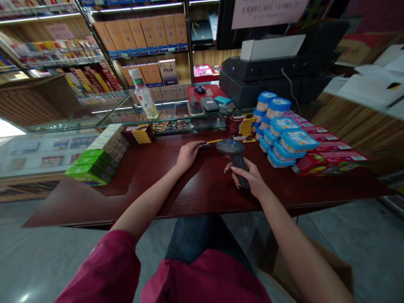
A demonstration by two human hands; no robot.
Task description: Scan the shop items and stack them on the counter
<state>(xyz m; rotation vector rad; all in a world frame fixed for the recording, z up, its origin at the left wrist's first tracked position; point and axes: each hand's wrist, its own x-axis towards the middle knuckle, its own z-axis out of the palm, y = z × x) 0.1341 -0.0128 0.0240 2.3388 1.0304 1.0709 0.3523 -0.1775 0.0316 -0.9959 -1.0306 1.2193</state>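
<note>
My right hand [251,179] is wrapped around the handle of a dark grey barcode scanner [232,147], which is held above the dark red-brown tabletop [202,189]. A small blue light glows on top of the scanner's head. To its left, my left hand [188,154] grips the near end of a thin, flat packet [212,142] with a yellow edge, seen almost edge-on. The packet's far end lies close to the scanner's head. Just behind the scanner stand stacked dark red and yellow packets [241,125].
Blue-lidded tubs [288,141] and pink-red boxes [334,158] are stacked at right. Green packs [91,166] and another stack of dark red and yellow packets [139,134] stand at left. A clear bottle [144,99] stands on the glass counter. Below right is an open cardboard box [331,269].
</note>
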